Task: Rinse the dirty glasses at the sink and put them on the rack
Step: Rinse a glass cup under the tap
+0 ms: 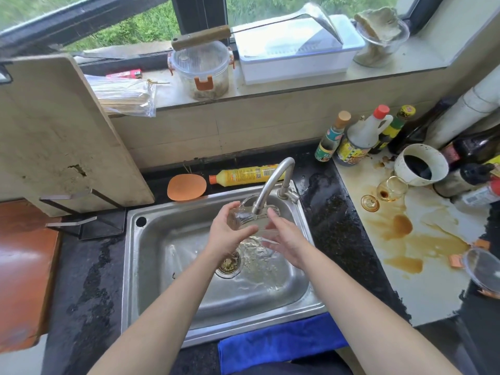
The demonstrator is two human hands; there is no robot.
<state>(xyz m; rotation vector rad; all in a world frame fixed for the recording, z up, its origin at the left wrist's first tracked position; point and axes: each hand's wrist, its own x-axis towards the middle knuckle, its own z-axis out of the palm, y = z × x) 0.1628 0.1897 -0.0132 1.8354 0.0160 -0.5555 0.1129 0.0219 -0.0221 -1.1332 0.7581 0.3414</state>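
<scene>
Daylight enters a dark-framed window [257,6] far beyond the fingers [274,217]; a beige tiled wall [216,125] lies between, under the sill [400,60].

Saw only part of the clear drinking glass [243,217]: hidden behind the left hand [226,235] and the right hand [285,240], and blurred by running water. Lost half the round metal drain strainer [231,266] behind the left wrist. Saw the see-through round lid [483,269] and the pale wooden cutting board [54,125] cut off by the picture's edges. Could not read the tiny labels on the small sauce bottles [358,138].
</scene>
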